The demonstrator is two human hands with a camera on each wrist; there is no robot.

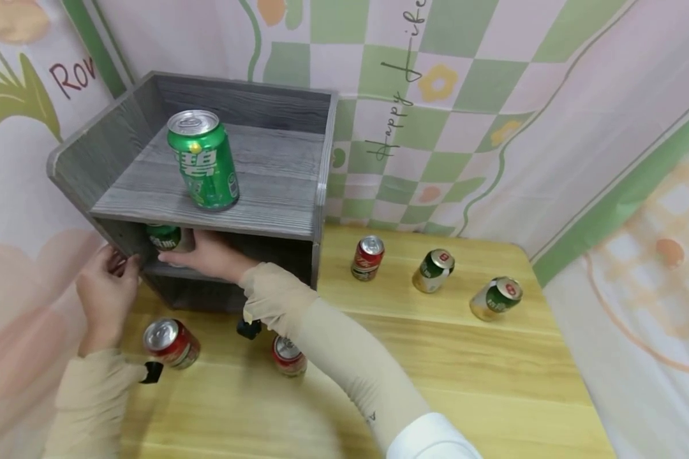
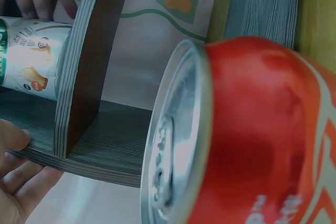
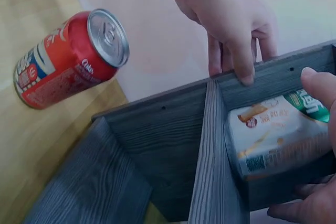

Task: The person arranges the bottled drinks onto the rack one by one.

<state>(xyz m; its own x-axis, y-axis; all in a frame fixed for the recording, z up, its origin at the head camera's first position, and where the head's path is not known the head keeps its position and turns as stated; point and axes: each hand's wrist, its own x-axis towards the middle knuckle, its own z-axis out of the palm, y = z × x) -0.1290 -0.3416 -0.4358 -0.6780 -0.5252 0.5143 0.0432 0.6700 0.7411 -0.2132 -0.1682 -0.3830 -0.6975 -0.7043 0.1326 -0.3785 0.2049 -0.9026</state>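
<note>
A grey wooden shelf unit (image 1: 316, 185) stands at the left of the table. My right hand (image 1: 215, 255) reaches into its middle compartment, thumb and fingers around a green-and-white drink can (image 3: 278, 135). That can stands against the left side panel, its base on the shelf board (image 3: 207, 150); the hand partly hides it. At the left side panel's front edge, my left hand (image 1: 109, 290) grips the wood, thumb inside and fingers outside. A green soda can (image 1: 203, 162) stands on the top shelf.
Below the unit, a red Coke can (image 1: 178, 347) is near my left wrist and another red can (image 1: 289, 357) is partly under my right forearm. A red can (image 1: 368, 258) and two green-and-gold cans (image 1: 433, 271) (image 1: 496, 298) stand to the right. Printed cloth (image 1: 402, 127) hangs behind.
</note>
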